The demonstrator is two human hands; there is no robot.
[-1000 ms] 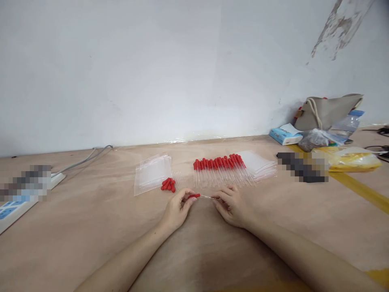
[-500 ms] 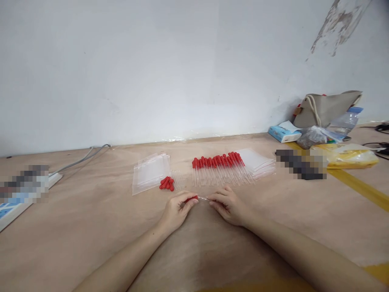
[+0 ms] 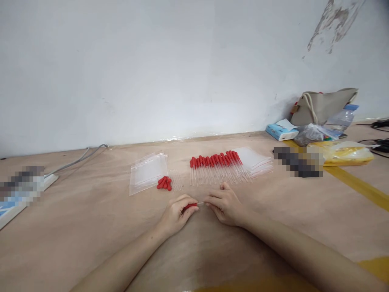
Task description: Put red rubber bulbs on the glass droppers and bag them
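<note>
Pinching a red rubber bulb [image 3: 190, 206] between thumb and fingers of the left hand [image 3: 175, 215], closing narrowly round it and hiding much of its body. Pinching a slender clear tube [image 3: 201, 203] in the narrowed fingertips of the right hand [image 3: 223, 206], lining it up with the bulb and bridging the small gap between both hands. Holding the pair nearly level over the bench [image 3: 91, 202]. Showing smooth, bright red on the bulb and a faint glint along the see-through tube; being unable to tell the depth of the tube inside the bulb.

Finding, clockwise about the held pair: a power strip [image 3: 10, 217] at nine, partly pixelated; loose red bulbs [image 3: 164, 183] heaped at ten, touching or just beside clear zip bags [image 3: 146, 172]; loose clear tubes [image 3: 176, 180] side by side at eleven; a row of red-topped droppers [image 3: 216, 159] at one, bulbs pointing away; a fanned stack of zip bags [image 3: 252, 157] at two.

Spotting farther out at two a blue-and-white tissue pack [image 3: 281, 130], bearing dark lettering too small for reading, near a beige bag [image 3: 326, 106]. Noticing toward three a yellow plastic-wrapped pack [image 3: 346, 156], bearing only blurred markings.
</note>
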